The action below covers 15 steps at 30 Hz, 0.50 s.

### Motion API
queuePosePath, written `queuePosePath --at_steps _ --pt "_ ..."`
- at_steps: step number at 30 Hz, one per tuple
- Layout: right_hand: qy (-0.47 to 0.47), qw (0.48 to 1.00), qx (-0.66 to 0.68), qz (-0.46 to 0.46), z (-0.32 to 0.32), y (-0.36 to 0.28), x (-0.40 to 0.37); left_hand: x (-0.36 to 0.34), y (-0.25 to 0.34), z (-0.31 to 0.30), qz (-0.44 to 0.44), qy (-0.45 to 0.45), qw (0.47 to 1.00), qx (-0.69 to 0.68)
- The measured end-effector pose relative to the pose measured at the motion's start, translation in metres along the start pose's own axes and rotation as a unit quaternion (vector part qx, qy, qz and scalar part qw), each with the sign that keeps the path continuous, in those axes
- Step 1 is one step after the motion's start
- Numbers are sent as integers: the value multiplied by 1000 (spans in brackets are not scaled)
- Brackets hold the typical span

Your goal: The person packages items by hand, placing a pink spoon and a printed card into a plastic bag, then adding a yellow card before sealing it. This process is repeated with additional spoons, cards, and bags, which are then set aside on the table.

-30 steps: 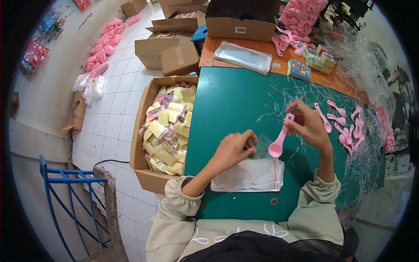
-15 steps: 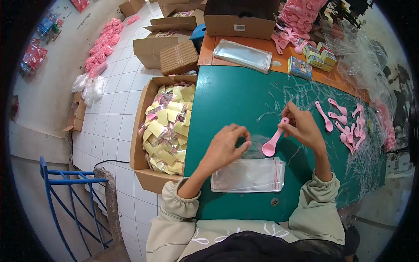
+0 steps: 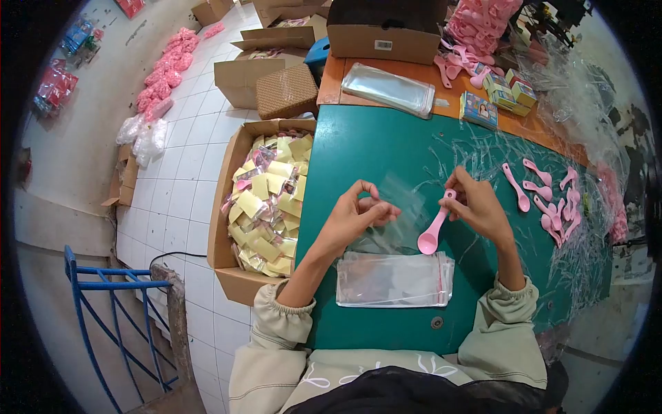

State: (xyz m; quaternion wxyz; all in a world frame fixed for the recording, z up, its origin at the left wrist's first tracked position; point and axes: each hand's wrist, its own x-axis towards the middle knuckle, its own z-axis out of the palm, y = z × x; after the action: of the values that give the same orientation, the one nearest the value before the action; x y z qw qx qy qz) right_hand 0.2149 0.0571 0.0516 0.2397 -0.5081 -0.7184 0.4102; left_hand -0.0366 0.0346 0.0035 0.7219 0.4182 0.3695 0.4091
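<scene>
My right hand (image 3: 478,205) pinches the handle end of a pink plastic spoon (image 3: 431,233), its bowl hanging down toward me. My left hand (image 3: 358,215) is closed on a clear plastic bag (image 3: 400,207), which spreads to the right from the fingers toward the spoon. The spoon looks to be beside the bag, not inside it. Below both hands, a stack of clear plastic bags (image 3: 393,279) lies flat on the green table (image 3: 345,159). Several loose pink spoons (image 3: 552,207) lie to the right of my right hand.
Left of the table stands a carton (image 3: 231,272) full of packed bags with yellow cards. On the orange surface at the back are another stack of clear bags (image 3: 389,90), small boxes (image 3: 478,110) and more pink spoons (image 3: 452,65). Plastic strips (image 3: 531,148) litter the table's right side.
The clear bag in my left hand has been raised and spread out more. My right hand still holds the spoon, which has shifted only slightly. The whole view has moved a little.
</scene>
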Motion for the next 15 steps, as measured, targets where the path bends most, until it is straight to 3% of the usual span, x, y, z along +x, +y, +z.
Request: queuePosePath --at_steps 3,8,9,12,15 --pt "8 1000 -11 3 1 2 0 -7 10 2 7 31 999 14" --pt "6 1000 -9 10 -2 -1 -1 -41 56 -19 189 104 969 -121" --pt "2 1000 -4 12 -2 -4 -3 -47 60 -25 206 71 963 -161" --pt "120 989 84 -1 -1 -22 -7 -49 55 -7 121 16 992 -42" --pt "229 956 164 -84 1 -40 -18 -37 45 20 15 16 1000 3"
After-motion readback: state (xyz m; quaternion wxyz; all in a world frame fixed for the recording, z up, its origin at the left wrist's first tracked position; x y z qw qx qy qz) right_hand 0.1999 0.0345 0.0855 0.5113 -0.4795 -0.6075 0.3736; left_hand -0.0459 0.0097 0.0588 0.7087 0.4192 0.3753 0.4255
